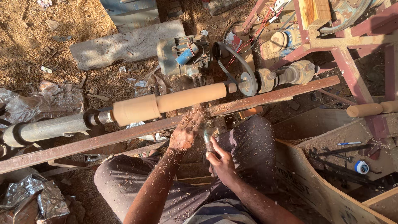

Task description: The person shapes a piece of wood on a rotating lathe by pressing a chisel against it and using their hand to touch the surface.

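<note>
Left hand [185, 132] steadies chisel [207, 139] at wooden workpiece [170, 101] — right hand [222, 164] grips handle

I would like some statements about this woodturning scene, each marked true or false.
1. The wooden piece mounted on the lathe is thicker at its left end. True.
2. The right hand holds a tool by its handle. True.
3. The left hand rests flat on the person's knee. False: it is raised to the rust-coloured metal bar, close under the wooden piece.
4. The left hand and forearm are clean. False: wood shavings cover them.
5. A belt runs from the motor to a pulley on the lathe. True.
6. The ground is bare concrete. False: sawdust covers it.
</note>
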